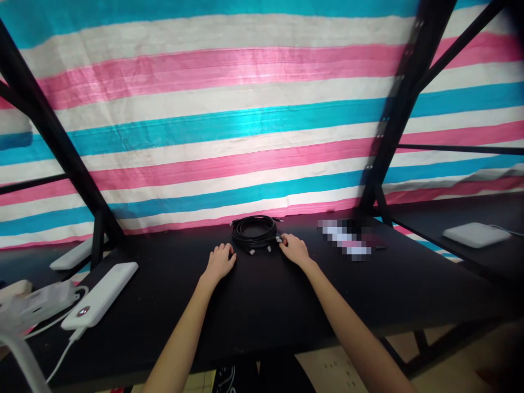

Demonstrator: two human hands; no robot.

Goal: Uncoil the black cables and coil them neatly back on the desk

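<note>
A coil of black cable (254, 229) with several white plugs lies at the back of the black table (262, 305). My left hand (221, 258) rests on the table just in front and to the left of the coil, fingers curled loosely, with nothing seen in them. At the coil's right side, my right hand (293, 248) has its fingertips on a white plug; I cannot tell whether they grip it.
A white power bank (101, 293) with a white lead lies at the front left, beside a white power strip (33, 305). Another white device (475, 233) sits on the table to the right. Black frame posts (393, 120) stand before a striped pink, blue and white sheet.
</note>
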